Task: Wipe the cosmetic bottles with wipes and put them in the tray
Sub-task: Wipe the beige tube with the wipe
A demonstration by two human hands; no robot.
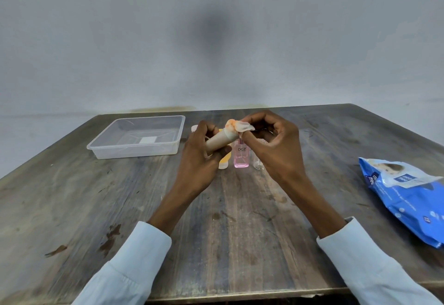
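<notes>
My left hand (200, 158) grips a beige cosmetic tube (219, 139), held tilted above the table with its upper end pointing right. My right hand (274, 151) pinches a white wipe (240, 127), stained orange, against that upper end. Behind the hands stand a pink square bottle (241, 158) labelled DGZ, a clear bottle (258, 161) to its right, and a yellow and white bottle (224, 161) partly hidden by my left hand. A clear plastic tray (137, 152) sits at the back left with no bottles in it.
A blue pack of wipes (408, 196) lies at the right edge of the worn wooden table (120, 208). A pale cap or bottle top (194, 128) peeks out behind my left hand, beside the tray. A plain wall rises behind the table.
</notes>
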